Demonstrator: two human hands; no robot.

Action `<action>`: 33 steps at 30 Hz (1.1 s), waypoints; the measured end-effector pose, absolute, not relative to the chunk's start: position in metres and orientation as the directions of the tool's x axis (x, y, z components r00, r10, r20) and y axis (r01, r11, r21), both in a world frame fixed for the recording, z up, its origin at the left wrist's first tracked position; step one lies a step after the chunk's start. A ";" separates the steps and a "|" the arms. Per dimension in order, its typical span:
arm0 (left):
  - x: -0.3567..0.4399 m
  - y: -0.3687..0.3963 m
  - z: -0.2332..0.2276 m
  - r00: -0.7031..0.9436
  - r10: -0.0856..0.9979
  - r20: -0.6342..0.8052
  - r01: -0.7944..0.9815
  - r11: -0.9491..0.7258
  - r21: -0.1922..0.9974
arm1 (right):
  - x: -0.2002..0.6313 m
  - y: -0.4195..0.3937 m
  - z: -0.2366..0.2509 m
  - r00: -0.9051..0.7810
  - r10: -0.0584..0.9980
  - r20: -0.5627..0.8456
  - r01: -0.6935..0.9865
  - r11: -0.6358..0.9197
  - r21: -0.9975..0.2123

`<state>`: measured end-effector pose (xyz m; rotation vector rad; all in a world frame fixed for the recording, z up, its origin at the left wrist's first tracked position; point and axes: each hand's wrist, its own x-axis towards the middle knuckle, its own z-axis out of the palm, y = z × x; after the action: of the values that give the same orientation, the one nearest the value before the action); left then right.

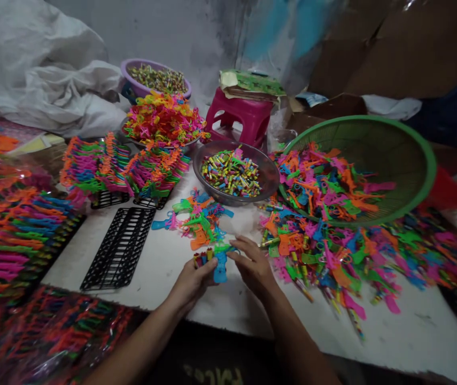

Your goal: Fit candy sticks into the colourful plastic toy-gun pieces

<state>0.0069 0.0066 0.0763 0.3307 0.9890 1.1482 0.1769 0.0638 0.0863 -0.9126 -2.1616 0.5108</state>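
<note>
Head view: left hand (191, 279) pinches a blue toy (220, 270) and tubes (203, 259); right hand (255, 266) alongside, its grip I cannot tell.

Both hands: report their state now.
Left hand: closed, holding small tubes and apparently a blue plastic piece.
Right hand: at that piece; whether its grip is closed cannot be told.

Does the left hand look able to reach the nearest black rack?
Probably yes: only white tabletop shows between the left hand and that black rack, though the hand holds colourful tubes.
</note>
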 end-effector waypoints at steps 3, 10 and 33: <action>0.012 0.008 0.089 0.087 0.895 -0.438 -0.671 0.378 0.638 | 0.164 0.046 0.094 -0.341 0.841 0.420 0.361 0.530 -0.767; 0.004 -0.001 0.097 -0.128 0.906 -0.404 -0.473 0.302 0.828 | 0.126 0.024 0.091 -0.157 0.981 -0.112 0.009 -0.112 -0.994; -0.012 -0.010 0.107 0.218 0.920 -0.326 -0.204 0.370 0.907 | 0.128 0.027 0.104 -0.196 0.968 -0.156 -0.131 -0.184 -0.974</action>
<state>-0.0119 -0.0099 0.1069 0.8549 1.0548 0.9252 0.1284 0.0274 0.1041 -1.1268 -1.1429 1.5403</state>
